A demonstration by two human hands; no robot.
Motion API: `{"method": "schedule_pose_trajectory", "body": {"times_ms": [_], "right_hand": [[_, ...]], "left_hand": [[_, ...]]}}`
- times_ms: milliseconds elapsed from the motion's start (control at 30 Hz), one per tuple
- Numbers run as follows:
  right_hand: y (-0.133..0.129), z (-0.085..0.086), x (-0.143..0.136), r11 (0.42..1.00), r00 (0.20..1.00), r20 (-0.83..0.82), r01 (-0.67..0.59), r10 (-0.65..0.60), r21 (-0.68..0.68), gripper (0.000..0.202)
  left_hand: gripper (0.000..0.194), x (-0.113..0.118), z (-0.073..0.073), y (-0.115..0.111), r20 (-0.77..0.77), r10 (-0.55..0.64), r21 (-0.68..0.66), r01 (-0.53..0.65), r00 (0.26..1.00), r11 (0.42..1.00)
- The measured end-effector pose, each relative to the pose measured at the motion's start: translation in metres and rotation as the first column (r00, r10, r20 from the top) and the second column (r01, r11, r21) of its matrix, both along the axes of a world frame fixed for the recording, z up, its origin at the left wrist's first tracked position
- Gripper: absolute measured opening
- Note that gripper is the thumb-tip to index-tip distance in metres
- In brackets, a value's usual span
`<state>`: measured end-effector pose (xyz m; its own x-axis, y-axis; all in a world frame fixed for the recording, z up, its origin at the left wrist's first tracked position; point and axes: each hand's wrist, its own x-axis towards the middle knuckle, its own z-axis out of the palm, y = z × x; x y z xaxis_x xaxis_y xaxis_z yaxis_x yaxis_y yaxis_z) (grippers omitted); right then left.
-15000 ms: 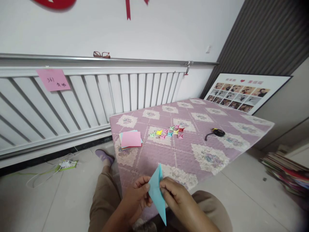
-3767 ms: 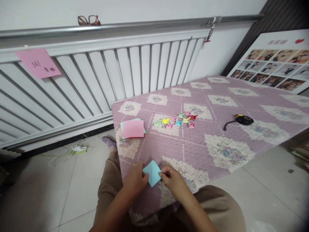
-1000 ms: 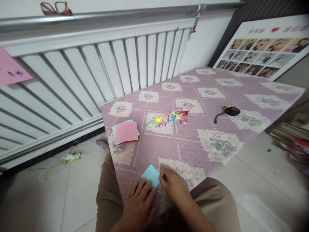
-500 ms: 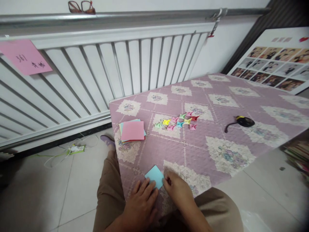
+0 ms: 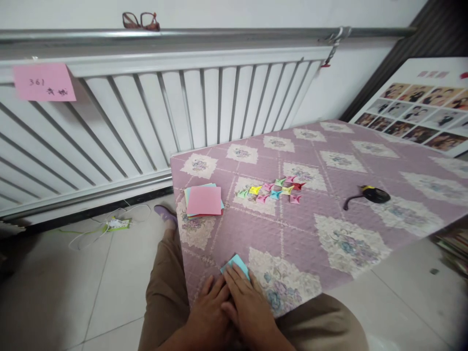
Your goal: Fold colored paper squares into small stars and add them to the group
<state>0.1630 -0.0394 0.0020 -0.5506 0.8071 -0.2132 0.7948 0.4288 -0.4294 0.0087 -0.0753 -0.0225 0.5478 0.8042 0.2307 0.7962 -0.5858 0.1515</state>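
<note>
A light blue paper square (image 5: pixel 239 262) lies flat near the table's front left corner, its lower part covered by fingers. My right hand (image 5: pixel 245 297) rests on top of it, fingers stretched out and pressing flat. Just to the left, my left hand (image 5: pixel 212 309) lies with its fingers spread, its fingertips by the paper's lower left edge and partly under my right hand. Farther up, a stack of coloured paper sheets (image 5: pixel 204 200) has a pink one on top. Several small folded paper pieces (image 5: pixel 275 194) in green, yellow, pink, blue and red sit mid-table.
The table (image 5: pixel 252 229) has a purple floral cloth. A black object with a curved handle (image 5: pixel 376 195) lies at the right. Behind are a white radiator (image 5: pixel 208 97), a pipe with glasses (image 5: pixel 141 21) and a photo board (image 5: pixel 420 105). A power strip (image 5: pixel 119 224) is on the floor.
My right hand has moved left from the paper's right corner onto the paper and opened out from a pinch. The view has shifted slightly.
</note>
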Motion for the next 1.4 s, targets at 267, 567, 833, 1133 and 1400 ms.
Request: {"method": "schedule_pose_trajectory", "body": {"times_ms": [267,567,833,1133,1400], "right_hand": [[0.004,-0.019,0.015,0.997,0.997,0.008,-0.077,0.077,-0.032,0.085],[0.007,-0.028,0.017,0.995,0.995,0.012,-0.103,0.103,-0.008,0.087],[0.016,-0.025,0.029,0.999,0.998,0.04,-0.049,0.048,0.015,0.084],[0.011,-0.034,0.037,0.99,0.997,0.073,-0.032,0.022,0.134,0.085],[-0.014,-0.047,0.055,0.984,0.994,0.101,0.017,-0.035,0.176,0.081]], "left_hand": [[0.061,-0.011,0.0,0.004,-0.031,-0.069,0.037,0.07,0.997,0.997],[0.069,-0.017,-0.015,0.001,-0.091,-0.012,0.055,0.018,0.996,0.998],[0.082,-0.019,-0.021,-0.003,-0.11,0.023,-0.066,-0.03,0.994,0.997],[0.082,-0.02,-0.015,-0.001,-0.092,0.001,-0.147,-0.015,0.996,0.989],[0.078,-0.019,-0.009,-0.004,-0.07,0.029,-0.223,-0.044,0.997,0.974]]}}
